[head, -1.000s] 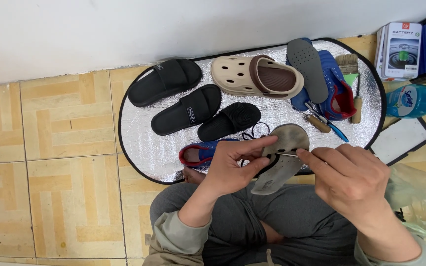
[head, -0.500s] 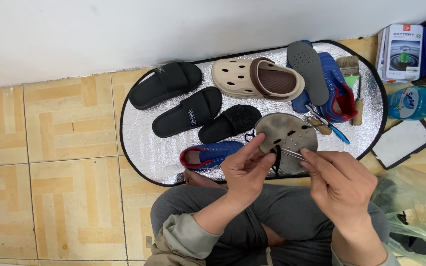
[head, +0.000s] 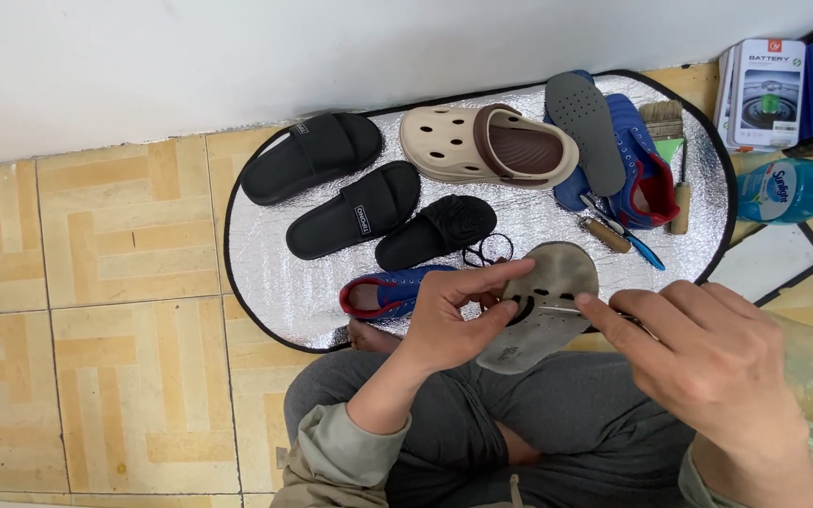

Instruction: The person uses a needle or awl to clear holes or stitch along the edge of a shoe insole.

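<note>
Tan patterned floor tiles [head: 96,282] run up to a plain white wall, and on them lies a silver, foil-like oval mat with a black edge [head: 284,292]. A person sits cross-legged in grey trousers at its near edge.

The left hand [head: 454,315] holds a worn grey shoe insole [head: 548,306] by its left edge, fingers over the top and thumb beneath, keeping it raised over the near part of the mat. The right hand [head: 708,362] is closed on a thin metal tool [head: 557,309], pinched between thumb and forefinger, its tip lying against the insole near the dark marks there.

On the mat, far left, lie two black slide sandals [head: 331,183] side by side, and just right of them a black slipper [head: 435,230]. A beige clog with a brown lining [head: 491,146] sits at the far middle. Right of it a blue sneaker with a red lining [head: 637,165] carries a dark grey insole [head: 585,127] laid across it. Another blue sneaker with a red collar [head: 388,292] lies just left of the left hand. A wooden-handled paintbrush [head: 670,150] rests at the mat's right edge, and a blue plastic bottle [head: 788,188] lies on the floor beyond it.
</note>
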